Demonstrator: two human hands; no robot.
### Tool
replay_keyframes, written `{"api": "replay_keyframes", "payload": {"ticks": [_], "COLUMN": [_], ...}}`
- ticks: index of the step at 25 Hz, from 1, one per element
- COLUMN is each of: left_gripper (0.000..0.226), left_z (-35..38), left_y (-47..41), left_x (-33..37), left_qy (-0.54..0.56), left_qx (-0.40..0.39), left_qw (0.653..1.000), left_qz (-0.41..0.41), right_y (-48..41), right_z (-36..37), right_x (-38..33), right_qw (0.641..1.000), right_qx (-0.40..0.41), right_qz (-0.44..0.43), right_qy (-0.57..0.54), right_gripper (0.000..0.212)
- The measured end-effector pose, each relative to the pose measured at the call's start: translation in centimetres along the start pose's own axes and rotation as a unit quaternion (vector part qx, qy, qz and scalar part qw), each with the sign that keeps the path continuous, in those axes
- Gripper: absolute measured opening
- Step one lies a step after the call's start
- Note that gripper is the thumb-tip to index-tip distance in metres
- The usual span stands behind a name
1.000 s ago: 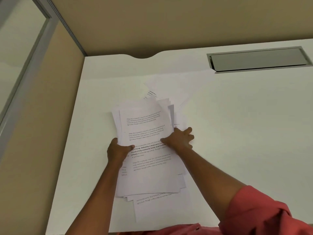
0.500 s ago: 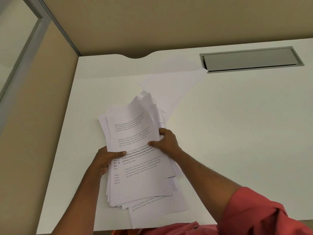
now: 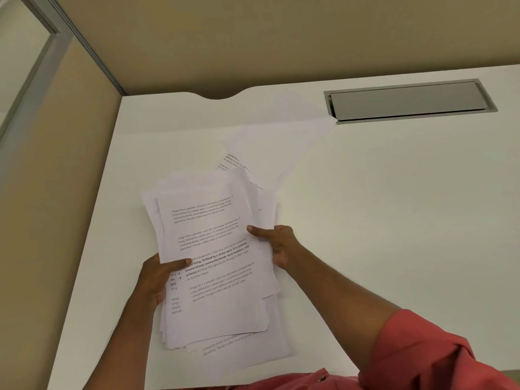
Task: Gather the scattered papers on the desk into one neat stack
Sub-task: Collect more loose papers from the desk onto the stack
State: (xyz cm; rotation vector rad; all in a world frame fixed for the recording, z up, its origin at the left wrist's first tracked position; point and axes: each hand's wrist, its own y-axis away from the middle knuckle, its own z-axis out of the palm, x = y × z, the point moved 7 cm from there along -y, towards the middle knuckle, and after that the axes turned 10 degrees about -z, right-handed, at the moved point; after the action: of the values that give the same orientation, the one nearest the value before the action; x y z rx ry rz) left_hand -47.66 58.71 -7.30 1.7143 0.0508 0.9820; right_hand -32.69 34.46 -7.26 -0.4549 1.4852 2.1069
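I hold a thick, uneven bundle of printed papers (image 3: 213, 249) between both hands above the white desk (image 3: 394, 206). My left hand (image 3: 157, 277) grips its left edge with the thumb on the top sheet. On the bundle's right edge, my right hand (image 3: 274, 243) grips with the thumb on top. The sheets are fanned and their edges do not line up. Beyond the bundle lie loose sheets (image 3: 275, 144), one blank side up over a printed one. Another printed sheet (image 3: 244, 353) lies on the desk under the bundle's near end.
A grey cable hatch (image 3: 408, 101) is set into the desk at the back right. Beige partition walls (image 3: 253, 38) close off the back and left. The desk's back edge has a curved cutout (image 3: 219, 95).
The bundle has been drawn toward me and to the left, uncovering more of the loose sheets behind it. Both hands stayed gripped on its sides; my right thumb now lies on top.
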Motion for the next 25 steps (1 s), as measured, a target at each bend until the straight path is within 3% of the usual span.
{"api": "replay_keyframes", "payload": {"ticks": [1, 3, 6, 9, 11, 14, 17, 20, 23, 25], "left_gripper": [0.055, 0.060, 0.059, 0.056, 0.050, 0.047, 0.045, 0.041, 0.042, 0.055], "left_z": [0.1, 0.4, 0.3, 0.6, 0.5, 0.2, 1.1, 2.7, 2.7, 2.7], "left_y": [-0.2, -0.4, -0.4, -0.4, -0.6, -0.9, -1.2, -1.3, -1.9, -1.8], "left_x": [0.0, -0.1, 0.2, 0.2, 0.2, 0.1, 0.6, 2.0, 2.9, 3.2], "left_qy": [0.014, 0.042, 0.054, 0.058, 0.074, 0.105, 0.118, 0.089, 0.038, -0.020], "left_qx": [-0.011, -0.023, -0.027, -0.068, -0.085, -0.105, -0.127, -0.139, -0.097, -0.044], "left_qw": [1.000, 0.999, 0.998, 0.996, 0.994, 0.989, 0.985, 0.986, 0.995, 0.999], "left_qz": [-0.004, -0.010, -0.006, -0.011, -0.014, -0.017, -0.021, -0.022, -0.012, -0.007], "right_y": [-0.7, -1.3, -0.2, 0.1, 0.1, -0.7, -1.0, -0.9, -0.6, -0.7], "right_z": [-0.1, -0.4, 1.3, 1.7, 1.6, 1.1, 1.0, 1.3, 2.0, 1.8], "right_x": [0.4, 0.4, -0.1, -1.2, -1.1, -0.4, 0.9, 1.5, 0.2, 0.0], "right_qw": [1.000, 0.998, 0.995, 0.976, 0.973, 0.967, 0.965, 0.958, 0.957, 0.958], "right_qx": [0.014, 0.048, -0.054, -0.143, -0.206, -0.252, -0.252, -0.261, -0.276, -0.249], "right_qz": [0.010, 0.016, 0.058, 0.015, 0.021, 0.039, 0.075, 0.094, 0.024, -0.007], "right_qy": [-0.015, -0.026, 0.053, 0.162, 0.106, -0.018, 0.007, 0.072, 0.086, 0.144], "right_gripper": [0.113, 0.094, 0.063, 0.048, 0.039, 0.054, 0.080, 0.077, 0.046, 0.053]}}
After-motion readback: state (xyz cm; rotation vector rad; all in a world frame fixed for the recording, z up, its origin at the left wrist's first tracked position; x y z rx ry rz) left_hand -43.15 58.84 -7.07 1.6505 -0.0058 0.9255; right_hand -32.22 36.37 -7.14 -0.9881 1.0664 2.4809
